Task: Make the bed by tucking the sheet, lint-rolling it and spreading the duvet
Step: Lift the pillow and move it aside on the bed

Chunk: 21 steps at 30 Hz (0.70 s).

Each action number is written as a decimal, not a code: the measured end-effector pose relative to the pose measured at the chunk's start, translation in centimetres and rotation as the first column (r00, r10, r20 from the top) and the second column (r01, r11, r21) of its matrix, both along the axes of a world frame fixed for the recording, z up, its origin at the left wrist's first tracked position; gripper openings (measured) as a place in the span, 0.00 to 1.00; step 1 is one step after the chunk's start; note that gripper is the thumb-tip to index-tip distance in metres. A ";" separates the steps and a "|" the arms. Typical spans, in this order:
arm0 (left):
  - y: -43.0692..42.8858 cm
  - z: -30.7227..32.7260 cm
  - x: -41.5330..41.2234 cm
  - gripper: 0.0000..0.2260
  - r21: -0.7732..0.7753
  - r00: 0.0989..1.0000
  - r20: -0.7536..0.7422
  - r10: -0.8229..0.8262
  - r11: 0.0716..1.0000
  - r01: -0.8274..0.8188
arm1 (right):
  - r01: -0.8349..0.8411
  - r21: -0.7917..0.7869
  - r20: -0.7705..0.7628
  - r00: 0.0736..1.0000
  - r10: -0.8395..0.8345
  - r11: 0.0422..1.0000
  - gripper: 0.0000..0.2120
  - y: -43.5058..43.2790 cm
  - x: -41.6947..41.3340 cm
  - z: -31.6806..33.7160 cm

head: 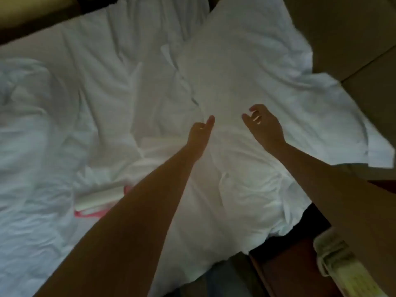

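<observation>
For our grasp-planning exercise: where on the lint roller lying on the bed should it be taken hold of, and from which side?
Take the lint roller by its pink handle, not the white roll, which is likely sticky. It lies flat on the sheet, its right end hidden behind the left forearm, so come from above at the near-left end.

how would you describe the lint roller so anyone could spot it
Look at the white bed. On its near left part, beside the left forearm, lies the lint roller. It alone shows pink: a white roll on a pink frame.
</observation>
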<state>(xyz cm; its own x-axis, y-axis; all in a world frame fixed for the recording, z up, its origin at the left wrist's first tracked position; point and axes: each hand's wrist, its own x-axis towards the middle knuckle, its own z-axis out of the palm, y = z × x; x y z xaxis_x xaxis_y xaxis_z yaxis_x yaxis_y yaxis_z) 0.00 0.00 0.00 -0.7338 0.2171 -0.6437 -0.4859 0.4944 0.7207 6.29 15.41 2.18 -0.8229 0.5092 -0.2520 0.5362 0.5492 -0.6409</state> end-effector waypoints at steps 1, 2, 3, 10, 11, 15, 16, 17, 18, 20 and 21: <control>1.6 0.2 -0.6 0.21 -0.013 0.999 0.026 0.022 1.000 -0.021 | 0.014 0.033 -0.033 0.999 -0.013 0.999 0.16 1.6 -0.3 0.4; 3.1 0.3 -1.2 0.23 -0.034 0.997 0.051 0.050 0.998 -0.048 | 0.030 0.088 -0.051 0.998 -0.025 0.996 0.18 3.2 -0.8 0.5; 4.5 0.3 -1.9 0.29 -0.052 0.990 0.110 0.084 0.996 -0.079 | 0.049 0.140 -0.063 0.997 -0.040 0.989 0.19 5.0 -1.3 0.3; 9.9 -1.8 -4.9 0.56 -0.101 0.875 0.275 0.397 0.918 -0.385 | 0.159 0.312 0.156 0.964 -0.215 0.937 0.42 13.9 -4.3 -2.1; 10.4 -2.2 -5.2 0.59 -0.118 0.856 0.279 0.436 0.900 -0.420 | 0.175 0.317 0.210 0.945 -0.249 0.932 0.47 14.8 -4.5 -2.4; 11.7 -3.0 -5.7 0.61 -0.116 0.841 0.305 0.447 0.894 -0.433 | 0.206 0.184 0.379 0.887 -0.262 0.961 0.57 17.0 -5.1 -3.0; 11.9 -3.2 -5.8 0.60 -0.108 0.840 0.300 0.452 0.891 -0.440 | 0.179 0.178 0.406 0.882 -0.238 0.968 0.57 17.3 -5.3 -3.3; 12.1 -3.4 -6.0 0.60 -0.102 0.843 0.295 0.450 0.892 -0.440 | 0.151 0.192 0.428 0.877 -0.221 0.970 0.57 17.5 -5.4 -3.5; 12.3 -3.6 -6.1 0.58 -0.089 0.857 0.289 0.428 0.903 -0.421 | 0.137 0.205 0.434 0.875 -0.216 0.969 0.57 17.7 -5.6 -3.9; 12.5 -3.6 -6.2 0.52 -0.033 0.885 0.289 0.366 0.927 -0.373 | 0.159 0.189 0.420 0.879 -0.226 0.969 0.58 17.8 -5.8 -4.3; 12.7 -3.4 -6.2 0.49 -0.006 0.887 0.292 0.358 0.928 -0.373 | 0.178 0.164 0.412 0.882 -0.231 0.970 0.58 17.8 -5.9 -4.3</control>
